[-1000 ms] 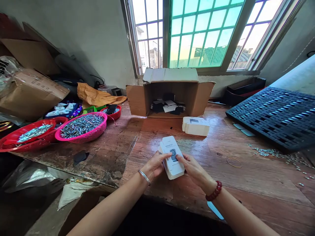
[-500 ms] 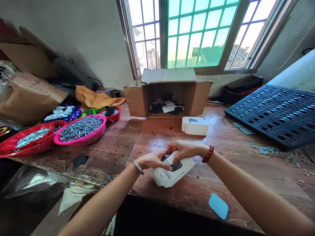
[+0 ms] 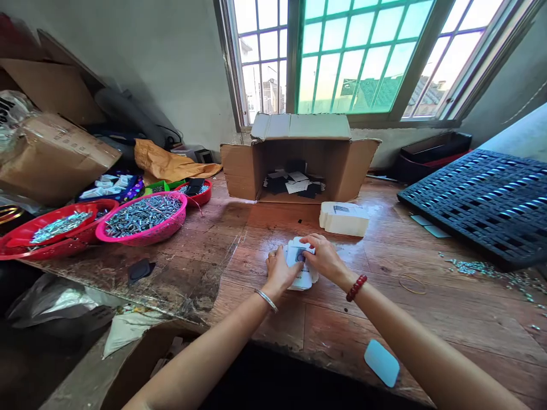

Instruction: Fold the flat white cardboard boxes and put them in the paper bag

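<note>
A stack of white printed packaging cards (image 3: 302,279) sits on the wooden table between my hands, with a dark picture and lettering on its top face. My left hand (image 3: 280,272) grips its left side, thumb lying along the top face. From the upper right, my right hand (image 3: 323,257) holds the other side, its thumb on the dark picture and its fingers bent over the far edge. A second stack of similar cards (image 3: 344,219) lies behind my right hand.
An open cardboard box (image 3: 237,171) with loose black and white pieces stands below the window. Pink (image 3: 168,228) and red (image 3: 205,196) baskets of metal parts are at left. A black slatted panel (image 3: 482,199) leans at right, near scattered beads (image 3: 481,267). A light blue card (image 3: 382,363) lies near the front edge.
Both hands and the stack have moved away from me, toward the box. The stack has turned from slanted to nearly upright in view. My view has shifted slightly.
</note>
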The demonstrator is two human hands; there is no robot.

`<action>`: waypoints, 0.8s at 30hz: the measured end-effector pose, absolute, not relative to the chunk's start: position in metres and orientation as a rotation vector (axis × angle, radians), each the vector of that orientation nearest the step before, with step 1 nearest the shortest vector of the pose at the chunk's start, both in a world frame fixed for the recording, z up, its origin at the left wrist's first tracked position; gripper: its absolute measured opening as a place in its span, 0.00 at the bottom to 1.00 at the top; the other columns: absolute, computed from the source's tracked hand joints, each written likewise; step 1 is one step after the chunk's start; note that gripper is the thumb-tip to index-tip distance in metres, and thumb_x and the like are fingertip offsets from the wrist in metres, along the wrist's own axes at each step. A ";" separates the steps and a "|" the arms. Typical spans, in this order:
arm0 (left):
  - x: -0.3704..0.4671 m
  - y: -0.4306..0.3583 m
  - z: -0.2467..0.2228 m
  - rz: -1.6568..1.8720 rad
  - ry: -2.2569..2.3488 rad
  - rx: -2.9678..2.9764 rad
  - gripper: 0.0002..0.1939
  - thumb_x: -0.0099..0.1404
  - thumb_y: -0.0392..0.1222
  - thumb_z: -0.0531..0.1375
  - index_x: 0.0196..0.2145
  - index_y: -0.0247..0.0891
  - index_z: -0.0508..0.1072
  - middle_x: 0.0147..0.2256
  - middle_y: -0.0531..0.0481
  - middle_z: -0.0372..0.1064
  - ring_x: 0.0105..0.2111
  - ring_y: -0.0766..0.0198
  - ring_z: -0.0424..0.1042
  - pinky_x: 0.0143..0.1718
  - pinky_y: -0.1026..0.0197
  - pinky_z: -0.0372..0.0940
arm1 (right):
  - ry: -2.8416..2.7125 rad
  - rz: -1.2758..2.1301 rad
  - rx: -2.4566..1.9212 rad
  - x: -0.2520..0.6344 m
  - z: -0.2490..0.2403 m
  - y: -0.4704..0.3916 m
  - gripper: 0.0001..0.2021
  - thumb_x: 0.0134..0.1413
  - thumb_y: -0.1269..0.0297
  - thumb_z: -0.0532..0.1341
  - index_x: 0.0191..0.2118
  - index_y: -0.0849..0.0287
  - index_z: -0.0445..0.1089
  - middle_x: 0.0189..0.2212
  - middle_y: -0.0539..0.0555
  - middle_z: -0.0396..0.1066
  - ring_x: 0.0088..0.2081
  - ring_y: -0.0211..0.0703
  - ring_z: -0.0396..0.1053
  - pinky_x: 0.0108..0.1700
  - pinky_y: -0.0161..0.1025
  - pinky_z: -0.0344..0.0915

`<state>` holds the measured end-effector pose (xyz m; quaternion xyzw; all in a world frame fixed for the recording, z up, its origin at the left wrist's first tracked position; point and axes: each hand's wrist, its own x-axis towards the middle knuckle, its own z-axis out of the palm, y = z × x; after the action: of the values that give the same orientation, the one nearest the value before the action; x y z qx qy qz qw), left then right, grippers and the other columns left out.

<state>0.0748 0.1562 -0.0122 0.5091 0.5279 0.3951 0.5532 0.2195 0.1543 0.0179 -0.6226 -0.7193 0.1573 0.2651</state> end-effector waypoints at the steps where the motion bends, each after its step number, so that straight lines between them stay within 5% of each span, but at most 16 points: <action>1: 0.074 0.152 -0.011 0.948 1.310 1.248 0.36 0.46 0.33 0.72 0.54 0.36 0.69 0.60 0.35 0.62 0.66 0.40 0.49 0.65 0.49 0.47 | -1.975 0.432 -1.700 0.218 0.017 0.159 0.13 0.52 0.81 0.62 0.43 0.61 0.74 0.46 0.57 0.73 0.49 0.48 0.69 0.51 0.44 0.66; 4: 0.074 0.137 -0.010 0.962 1.454 1.378 0.36 0.48 0.32 0.69 0.56 0.33 0.69 0.62 0.34 0.56 0.65 0.41 0.49 0.66 0.50 0.42 | -2.067 0.468 -1.771 0.217 0.017 0.171 0.06 0.59 0.72 0.64 0.43 0.62 0.72 0.45 0.55 0.73 0.46 0.47 0.71 0.49 0.48 0.69; 11: 0.084 0.119 -0.021 0.975 1.532 1.509 0.38 0.53 0.27 0.63 0.62 0.32 0.62 0.57 0.34 0.62 0.60 0.45 0.58 0.63 0.49 0.51 | -2.154 0.486 -1.981 0.204 0.038 0.185 0.12 0.63 0.59 0.62 0.47 0.62 0.71 0.47 0.56 0.72 0.46 0.48 0.72 0.49 0.51 0.70; 16: 0.079 0.120 -0.008 1.048 1.457 1.499 0.44 0.51 0.25 0.63 0.65 0.31 0.56 0.62 0.32 0.58 0.64 0.45 0.54 0.65 0.47 0.47 | -2.208 0.553 -1.957 0.195 0.067 0.172 0.10 0.53 0.63 0.69 0.26 0.62 0.72 0.27 0.51 0.74 0.33 0.43 0.72 0.37 0.40 0.67; 19: 0.059 0.114 0.013 1.033 1.252 1.469 0.38 0.55 0.31 0.64 0.63 0.34 0.60 0.60 0.36 0.63 0.60 0.49 0.61 0.61 0.51 0.55 | -2.219 0.533 -1.837 0.200 0.086 0.144 0.12 0.51 0.66 0.68 0.20 0.59 0.69 0.22 0.50 0.72 0.31 0.43 0.70 0.36 0.38 0.62; 24: 0.014 0.087 0.043 0.632 0.445 1.128 0.34 0.55 0.52 0.70 0.57 0.38 0.70 0.49 0.43 0.73 0.50 0.53 0.70 0.49 0.58 0.62 | -2.046 0.592 -1.341 0.203 0.108 0.077 0.10 0.53 0.63 0.66 0.25 0.56 0.67 0.32 0.51 0.74 0.41 0.47 0.69 0.43 0.41 0.64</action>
<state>0.0139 0.0873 0.0427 0.5211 0.2057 0.2917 0.7753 0.2033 0.0772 0.1082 -0.5069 -0.7736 0.2238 0.3075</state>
